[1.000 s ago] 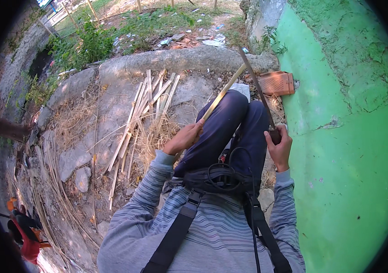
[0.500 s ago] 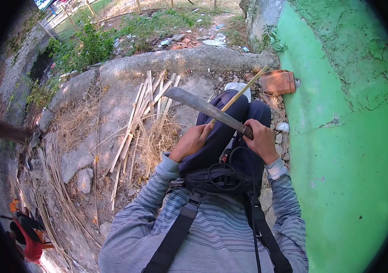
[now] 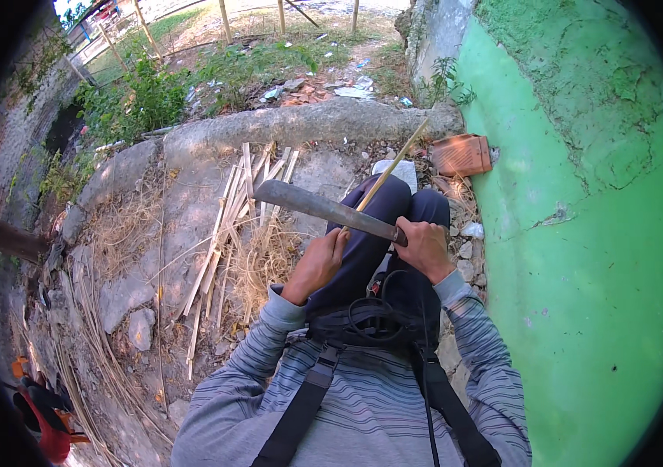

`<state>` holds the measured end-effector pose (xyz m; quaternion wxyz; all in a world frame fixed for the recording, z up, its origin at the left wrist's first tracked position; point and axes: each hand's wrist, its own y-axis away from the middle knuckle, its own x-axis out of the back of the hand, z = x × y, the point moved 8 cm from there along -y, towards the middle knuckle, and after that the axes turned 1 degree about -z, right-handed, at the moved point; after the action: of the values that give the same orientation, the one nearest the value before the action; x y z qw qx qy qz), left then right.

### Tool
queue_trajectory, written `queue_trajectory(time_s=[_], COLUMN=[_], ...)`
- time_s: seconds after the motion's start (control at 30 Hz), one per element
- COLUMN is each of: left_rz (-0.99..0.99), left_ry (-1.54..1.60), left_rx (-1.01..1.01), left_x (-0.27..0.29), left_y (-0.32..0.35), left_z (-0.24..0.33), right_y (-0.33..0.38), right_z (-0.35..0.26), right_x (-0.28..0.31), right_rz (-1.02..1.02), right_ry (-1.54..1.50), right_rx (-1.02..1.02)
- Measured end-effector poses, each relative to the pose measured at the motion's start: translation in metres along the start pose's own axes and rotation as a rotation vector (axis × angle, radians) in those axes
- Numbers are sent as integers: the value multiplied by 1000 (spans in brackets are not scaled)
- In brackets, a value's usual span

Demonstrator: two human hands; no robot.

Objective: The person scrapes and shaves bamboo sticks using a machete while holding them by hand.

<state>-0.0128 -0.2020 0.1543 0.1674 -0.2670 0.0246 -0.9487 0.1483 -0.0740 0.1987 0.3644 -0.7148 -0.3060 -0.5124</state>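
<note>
My right hand point(image 3: 426, 249) is closed round the short dark handle of a machete point(image 3: 320, 206). Its broad grey blade reaches left over my thighs, with the rounded tip beyond my left knee. Between the fingers of my left hand point(image 3: 320, 265) is the lower end of a thin bamboo strip point(image 3: 394, 169). The strip slants up and to the right, away from me, and the blade crosses over it just beyond my left fingers. Whether the cutting edge touches the strip cannot be made out.
Pale split strips point(image 3: 226, 226) lie heaped on the ground to my left, beside curly shavings point(image 3: 261, 265). A low concrete kerb point(image 3: 292, 124) runs ahead. An orange hollow brick point(image 3: 462, 155) sits against the green wall point(image 3: 580, 311) at my right. Long thin strips point(image 3: 102, 319) lie farther left.
Both hands, the machete and the bamboo strip have shifted a little left in the picture. My right hand and the blade have moved slightly nearer me. The head view has tilted slightly.
</note>
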Motion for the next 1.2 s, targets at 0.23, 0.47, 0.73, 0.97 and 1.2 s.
queue_trajectory(time_s=[0.23, 0.47, 0.73, 0.97, 1.2], left_rz=[3, -14, 1, 12, 16], left_ry=[13, -5, 19, 3, 26], left_rx=[76, 185, 137, 142, 214], left_x=[8, 5, 11, 6, 17], left_y=[-7, -8, -7, -9, 17], left_z=[7, -10, 3, -15, -39], right_y=[-5, -18, -35, -35, -66], right_z=[-5, 3, 10, -6, 8], right_x=[-8, -7, 4, -23, -35], right_rz=[61, 77, 107, 63, 35], right_ry=[-91, -51, -59, -93, -16], right_rx=[-13, -33, -76, -25, -97])
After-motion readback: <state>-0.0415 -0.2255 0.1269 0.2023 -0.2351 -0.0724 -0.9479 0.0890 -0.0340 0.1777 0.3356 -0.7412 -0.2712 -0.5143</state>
